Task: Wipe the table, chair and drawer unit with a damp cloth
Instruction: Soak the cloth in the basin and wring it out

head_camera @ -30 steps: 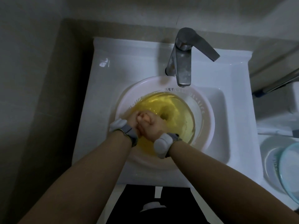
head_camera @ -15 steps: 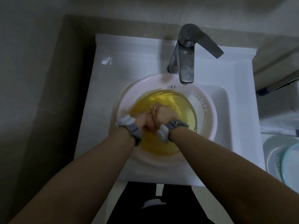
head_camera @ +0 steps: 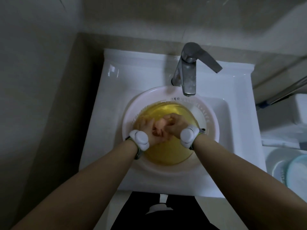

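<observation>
Meeting in water: left hand point(head_camera: 149, 131) and right hand point(head_camera: 176, 124), over yellow cloth point(head_camera: 166, 151) sunk in pink basin point(head_camera: 166, 170). Right fingers curl round cloth fold; left grip cannot be told (blur, water). Basin sits in sink point(head_camera: 232, 146), under tap point(head_camera: 187, 75). White bands point(head_camera: 139, 138) on both wrists.

The tap point(head_camera: 188, 77) overhangs the back rim of the bowl point(head_camera: 166, 173), blocking a straight drop there, and its lever juts out to the bowl's back right. Left of the bowl a wall point(head_camera: 41, 97) stands near; right of it, stacked basins point(head_camera: 292, 171) crowd the edge. From the bowl's front, the way in from above is open.
</observation>
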